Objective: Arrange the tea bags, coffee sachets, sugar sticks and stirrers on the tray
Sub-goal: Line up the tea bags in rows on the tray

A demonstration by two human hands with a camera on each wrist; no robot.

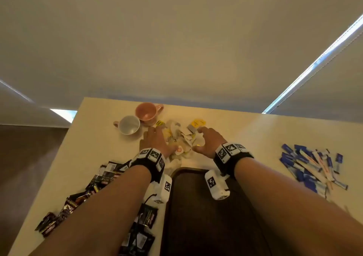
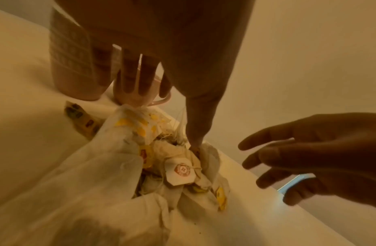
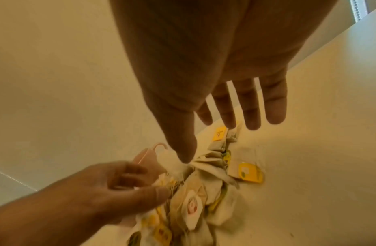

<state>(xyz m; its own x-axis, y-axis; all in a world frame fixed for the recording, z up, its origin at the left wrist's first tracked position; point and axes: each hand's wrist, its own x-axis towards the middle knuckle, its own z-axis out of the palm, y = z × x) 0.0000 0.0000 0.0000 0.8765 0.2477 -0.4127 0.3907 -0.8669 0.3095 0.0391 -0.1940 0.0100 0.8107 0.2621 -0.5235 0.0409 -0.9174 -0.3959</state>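
Tea bags [image 1: 181, 138] lie in one messy heap on the desk [image 1: 265, 134], just past the far end of the dark tray [image 1: 196, 216]. They look like soft, crumpled paper pouches with thin strings and small yellow or white tags. The tray shows nothing on it in the part I can see (the arms hide some of it), so I think the job has hardly begun.

The left hand [image 1: 155, 141] rests at the heap's left side, its thumb and fingers closing on the soft bags. The right hand [image 1: 208, 141] hovers at the right side with its fingers spread and straight, holding nothing. I think they mean to scoop the heap together.

Coffee sachets [image 1: 94, 185], dark and shiny, lie scattered at the left of the tray. Sugar sticks [image 1: 312, 167], long and thin in blue and white, lie in a loose pile well off to the right. I see no stirrers.

Two smooth mugs, a pink mug [image 1: 148, 111] and a white mug [image 1: 129, 125], stand just beyond the heap.
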